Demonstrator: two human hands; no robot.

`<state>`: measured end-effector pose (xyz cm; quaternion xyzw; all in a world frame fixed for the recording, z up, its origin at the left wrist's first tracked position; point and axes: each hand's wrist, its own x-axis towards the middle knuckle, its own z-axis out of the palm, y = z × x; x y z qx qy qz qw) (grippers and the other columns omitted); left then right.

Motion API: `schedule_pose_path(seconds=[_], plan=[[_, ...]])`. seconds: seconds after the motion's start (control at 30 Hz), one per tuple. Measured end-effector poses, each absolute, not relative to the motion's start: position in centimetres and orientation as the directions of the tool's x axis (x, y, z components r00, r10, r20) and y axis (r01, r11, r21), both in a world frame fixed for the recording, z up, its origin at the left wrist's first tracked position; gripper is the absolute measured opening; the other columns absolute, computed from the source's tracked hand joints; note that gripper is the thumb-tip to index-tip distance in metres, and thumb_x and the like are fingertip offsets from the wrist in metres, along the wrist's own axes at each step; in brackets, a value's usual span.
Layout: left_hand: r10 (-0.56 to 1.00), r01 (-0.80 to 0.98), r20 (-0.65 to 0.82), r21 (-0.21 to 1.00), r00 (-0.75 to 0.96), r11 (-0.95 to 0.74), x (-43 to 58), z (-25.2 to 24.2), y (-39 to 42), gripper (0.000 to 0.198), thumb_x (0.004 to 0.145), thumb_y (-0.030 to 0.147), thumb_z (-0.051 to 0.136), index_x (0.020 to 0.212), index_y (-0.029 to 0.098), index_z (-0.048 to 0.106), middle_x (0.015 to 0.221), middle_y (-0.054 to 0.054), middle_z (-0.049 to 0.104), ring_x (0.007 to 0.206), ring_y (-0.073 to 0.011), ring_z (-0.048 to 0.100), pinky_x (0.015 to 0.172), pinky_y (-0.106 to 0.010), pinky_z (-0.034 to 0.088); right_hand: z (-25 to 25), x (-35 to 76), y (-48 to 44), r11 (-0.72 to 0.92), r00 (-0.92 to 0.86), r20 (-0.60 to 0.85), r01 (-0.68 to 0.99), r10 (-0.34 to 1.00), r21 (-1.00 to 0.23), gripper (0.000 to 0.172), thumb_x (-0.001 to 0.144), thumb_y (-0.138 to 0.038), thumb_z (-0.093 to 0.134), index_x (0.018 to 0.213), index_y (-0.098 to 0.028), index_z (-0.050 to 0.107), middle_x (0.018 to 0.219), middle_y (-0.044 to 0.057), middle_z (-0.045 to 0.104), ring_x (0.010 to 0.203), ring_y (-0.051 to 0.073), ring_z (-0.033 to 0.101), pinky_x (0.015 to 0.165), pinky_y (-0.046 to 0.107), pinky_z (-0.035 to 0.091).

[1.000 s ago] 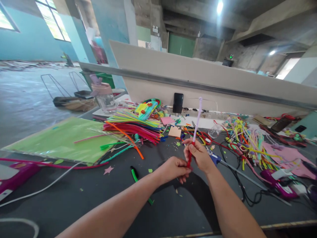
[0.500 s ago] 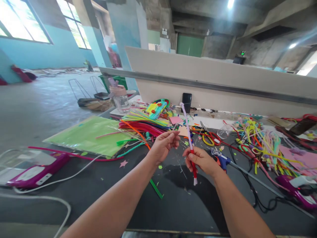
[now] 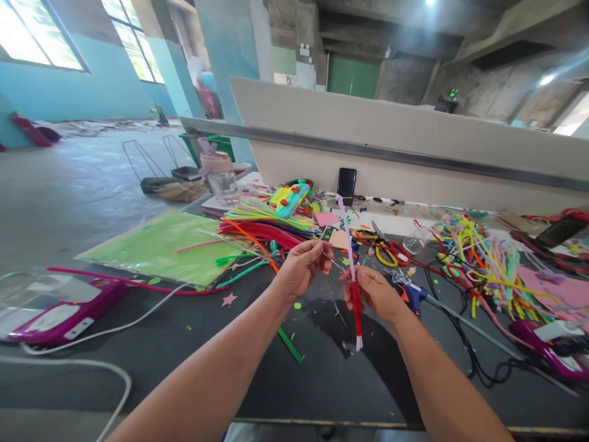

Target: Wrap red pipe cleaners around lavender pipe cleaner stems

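Observation:
My right hand (image 3: 369, 288) grips a pipe-cleaner stem (image 3: 347, 236), lilac and fuzzy above, wrapped in red below, with pale ends at the bottom. The stem stands nearly upright, and a small curl tops it. To its left, my left hand (image 3: 307, 265) is closed in a pinch, apart from the stem. A thin, faint strand shows between the two hands; what the left fingers hold is too fine to make out. Just right of my right hand lies a blue glue gun (image 3: 415, 298). Yellow-handled scissors (image 3: 386, 256) rest behind it.
Bundled pipe cleaners (image 3: 262, 228) lie behind my left hand, beside a green sheet in clear wrap (image 3: 156, 248). A loose heap of coloured pipe cleaners (image 3: 492, 264) sits at right. A phone (image 3: 346, 186) leans on the partition. A bottle (image 3: 221, 178) stands back left. Cords cross both sides.
My right hand has shifted slightly up the stem, showing more of the red part below it. The left hand stays pinched nearby. The whole view has tilted slightly.

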<state>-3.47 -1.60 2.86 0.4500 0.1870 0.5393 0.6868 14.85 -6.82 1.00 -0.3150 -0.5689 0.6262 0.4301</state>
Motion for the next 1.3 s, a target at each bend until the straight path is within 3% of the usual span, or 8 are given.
schedule_pose_path(seconds=[0.33, 0.7, 1.3], plan=[[0.9, -0.568, 0.222, 0.823, 0.375, 0.034, -3.4, 2.6, -1.6, 0.028, 0.075, 0.031, 0.065, 0.096, 0.012, 0.064, 0.076, -0.005, 0.064, 0.057, -0.0113, 0.059, 0.051, -0.023, 0.046, 1.2, 14.7, -6.7, 0.041, -0.425, 0.078, -0.095, 0.902, -0.995, 0.03, 0.087, -0.044, 0.048, 0.089, -0.015, 0.058, 0.066, 0.001, 0.061, 0.05, 0.01, 0.058, 0.036, 0.016, 0.035], [0.845, -0.318, 0.211, 0.947, 0.491, -0.052, -2.5, 0.9, -1.8, 0.023, 0.077, 0.033, 0.063, 0.077, 0.009, 0.065, 0.063, -0.004, 0.063, 0.056, -0.0131, 0.059, 0.055, -0.025, 0.047, 0.8, 14.8, -6.4, 0.037, -0.359, 0.056, -0.06, 0.931, -0.998, 0.031, 0.087, -0.045, 0.048, 0.083, -0.016, 0.055, 0.063, 0.0, 0.062, 0.047, 0.01, 0.059, 0.034, 0.016, 0.034], [0.887, -0.374, 0.164, 0.927, 0.433, 0.011, -2.2, 1.0, -2.2, 0.025, 0.075, 0.033, 0.064, 0.067, 0.01, 0.061, 0.062, -0.002, 0.06, 0.05, -0.0111, 0.057, 0.05, -0.024, 0.045, 1.5, 14.5, -6.7, 0.064, -0.387, 0.05, 0.024, 0.921, -0.998, 0.031, 0.086, -0.043, 0.048, 0.079, -0.014, 0.056, 0.061, 0.001, 0.064, 0.044, 0.009, 0.057, 0.037, 0.016, 0.035]])
